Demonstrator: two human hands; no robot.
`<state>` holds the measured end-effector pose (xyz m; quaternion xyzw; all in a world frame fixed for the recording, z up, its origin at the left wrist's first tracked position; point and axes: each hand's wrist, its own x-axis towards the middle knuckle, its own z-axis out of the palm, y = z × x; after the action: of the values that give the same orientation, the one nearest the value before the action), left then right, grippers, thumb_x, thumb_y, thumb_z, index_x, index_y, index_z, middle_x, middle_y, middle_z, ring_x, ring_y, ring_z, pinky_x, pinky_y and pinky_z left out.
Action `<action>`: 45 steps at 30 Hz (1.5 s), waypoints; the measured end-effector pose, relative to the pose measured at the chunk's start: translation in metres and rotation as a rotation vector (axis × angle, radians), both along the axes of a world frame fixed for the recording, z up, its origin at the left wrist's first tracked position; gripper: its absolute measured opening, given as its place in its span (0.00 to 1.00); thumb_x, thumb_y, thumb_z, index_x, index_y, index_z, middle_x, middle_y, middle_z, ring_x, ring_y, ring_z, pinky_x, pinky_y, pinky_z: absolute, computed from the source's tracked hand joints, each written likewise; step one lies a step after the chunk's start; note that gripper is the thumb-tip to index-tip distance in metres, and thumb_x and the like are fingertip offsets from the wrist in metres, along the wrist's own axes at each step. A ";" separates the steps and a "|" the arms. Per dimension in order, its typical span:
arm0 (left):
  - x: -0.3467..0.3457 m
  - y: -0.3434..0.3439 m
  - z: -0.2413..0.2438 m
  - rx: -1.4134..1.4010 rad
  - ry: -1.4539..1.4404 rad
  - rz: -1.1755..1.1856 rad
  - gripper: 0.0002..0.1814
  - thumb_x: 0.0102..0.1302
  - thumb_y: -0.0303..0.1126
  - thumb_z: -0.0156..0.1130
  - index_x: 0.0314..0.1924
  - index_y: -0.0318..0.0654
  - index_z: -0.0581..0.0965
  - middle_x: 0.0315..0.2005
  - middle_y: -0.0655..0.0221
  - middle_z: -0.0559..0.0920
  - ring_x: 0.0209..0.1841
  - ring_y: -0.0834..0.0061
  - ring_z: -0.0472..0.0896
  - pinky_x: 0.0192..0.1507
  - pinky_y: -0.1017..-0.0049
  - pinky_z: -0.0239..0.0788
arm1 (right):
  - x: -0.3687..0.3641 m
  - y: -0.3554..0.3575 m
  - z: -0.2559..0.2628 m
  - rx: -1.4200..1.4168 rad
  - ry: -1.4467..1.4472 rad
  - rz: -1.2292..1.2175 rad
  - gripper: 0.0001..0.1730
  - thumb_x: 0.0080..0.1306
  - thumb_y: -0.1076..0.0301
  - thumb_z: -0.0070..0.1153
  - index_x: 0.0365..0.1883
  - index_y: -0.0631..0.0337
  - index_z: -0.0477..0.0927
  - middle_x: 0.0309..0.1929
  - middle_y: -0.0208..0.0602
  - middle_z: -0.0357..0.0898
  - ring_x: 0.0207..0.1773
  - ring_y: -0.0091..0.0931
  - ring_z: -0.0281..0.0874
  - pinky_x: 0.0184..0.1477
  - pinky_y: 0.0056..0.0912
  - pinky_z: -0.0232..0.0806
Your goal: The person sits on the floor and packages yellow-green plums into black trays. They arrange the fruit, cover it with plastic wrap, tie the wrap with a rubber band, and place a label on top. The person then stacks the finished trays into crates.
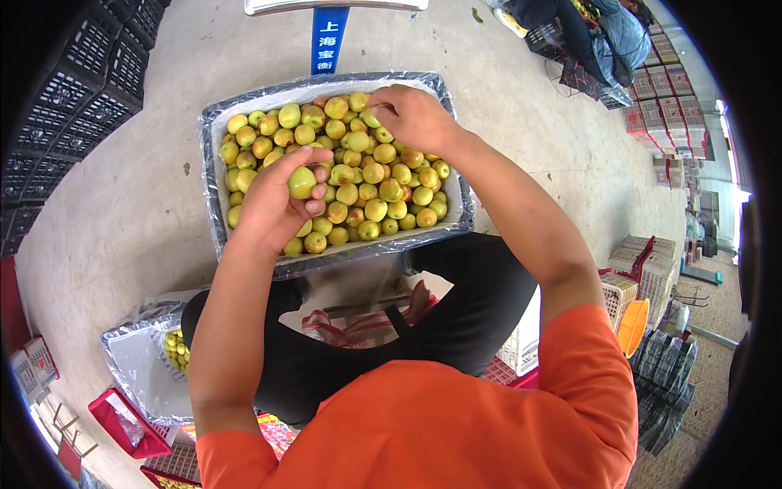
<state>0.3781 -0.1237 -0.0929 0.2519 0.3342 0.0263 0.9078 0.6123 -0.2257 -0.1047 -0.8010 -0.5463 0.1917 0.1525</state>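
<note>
A crate lined with clear plastic film and pale sheeting [215,183] stands before me, filled with round yellow-green fruit, some blushed reddish brown; they look like jujubes. My left hand [282,195] is over the crate's left part, palm up, with a green-yellow fruit [302,183] held in its curled fingers. My right hand [415,119] reaches over the crate's far right part, back of the hand up. Its fingertips touch a green fruit [370,118] at the far edge of the pile; the hand partly hides them, so whether it grips the fruit is unclear.
Beyond the crate rises a blue scale column [330,43] bearing writing. A second lined crate [131,367] with some fruit lies at lower left, near a red box [128,428]. Black crates [79,91] are stacked at left. Another person [611,43] sits at upper right, near stacked red-and-white crates [666,110].
</note>
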 end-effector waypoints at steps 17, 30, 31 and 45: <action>-0.006 0.014 0.001 0.160 -0.001 0.017 0.09 0.63 0.29 0.52 0.41 0.37 0.77 0.28 0.75 0.74 0.29 0.82 0.70 0.29 0.79 0.63 | -0.007 0.062 -0.077 -0.592 -0.600 0.426 0.11 0.66 0.67 0.51 0.45 0.55 0.79 0.39 0.37 0.83 0.44 0.35 0.82 0.39 0.38 0.75; -0.001 -0.020 0.012 0.695 -0.090 -0.263 0.31 0.63 0.24 0.58 0.67 0.45 0.65 0.42 0.67 0.78 0.30 0.81 0.75 0.29 0.79 0.68 | -0.058 -0.032 0.011 -0.125 1.210 -0.149 0.20 0.70 0.51 0.52 0.34 0.62 0.75 0.19 0.20 0.60 0.20 0.15 0.52 0.22 0.20 0.49; 0.000 -0.024 0.013 0.707 -0.072 -0.339 0.27 0.65 0.25 0.59 0.65 0.44 0.68 0.41 0.68 0.78 0.29 0.81 0.76 0.29 0.79 0.69 | -0.065 -0.036 0.020 -0.137 1.300 -0.150 0.20 0.70 0.50 0.52 0.33 0.60 0.73 0.20 0.21 0.62 0.21 0.15 0.55 0.23 0.19 0.52; -0.010 -0.015 0.024 0.504 0.067 -0.046 0.11 0.65 0.38 0.60 0.39 0.39 0.73 0.22 0.73 0.73 0.21 0.79 0.71 0.20 0.77 0.59 | 0.049 -0.069 -0.060 -0.466 -0.247 -0.355 0.17 0.64 0.68 0.46 0.49 0.57 0.80 0.50 0.44 0.80 0.53 0.39 0.79 0.54 0.40 0.72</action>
<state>0.3679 -0.1384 -0.0686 0.4784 0.3412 0.0798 0.8052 0.6617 -0.2943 -0.1651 -0.9144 -0.3538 0.1834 -0.0716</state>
